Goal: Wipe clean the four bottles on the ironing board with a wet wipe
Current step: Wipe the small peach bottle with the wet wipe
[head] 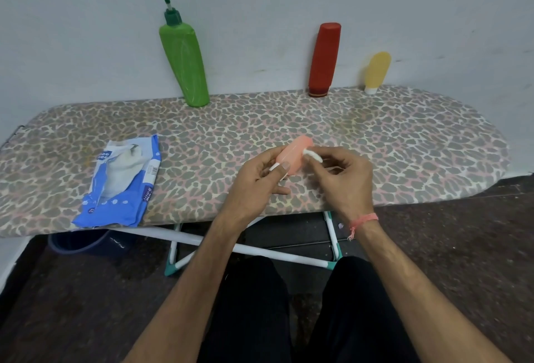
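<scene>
Four bottles are showing on the ironing board, whose cover is printed in a grey and pink leopard pattern. Three of them are standing along the far edge against the pale wall: a green pump bottle towards the left, leaning a little, a red bottle resting cap-down further right, and a small yellow tube just beside it, also cap-down on its white cap. The fourth, a small pink bottle, is being held just above the board's middle, nearer the front edge.

The left hand is curling its fingers and thumb round the lower end of the pink bottle, where a white cap is peeking out between them, so its grip is closing on the bottle. The right hand is pinching a small folded wad of wet wipe between thumb and fingertips and pressing it against the bottle's upper side. A pink thread bracelet is sitting on the right wrist.

An opened blue and white pack of wet wipes is lying flat on the board's left part, well apart from the hands, with its flap peeled back. Below the board, white legs with teal joints are crossing over a dark floor, and the person's knees in black trousers are filling the bottom of the view.
</scene>
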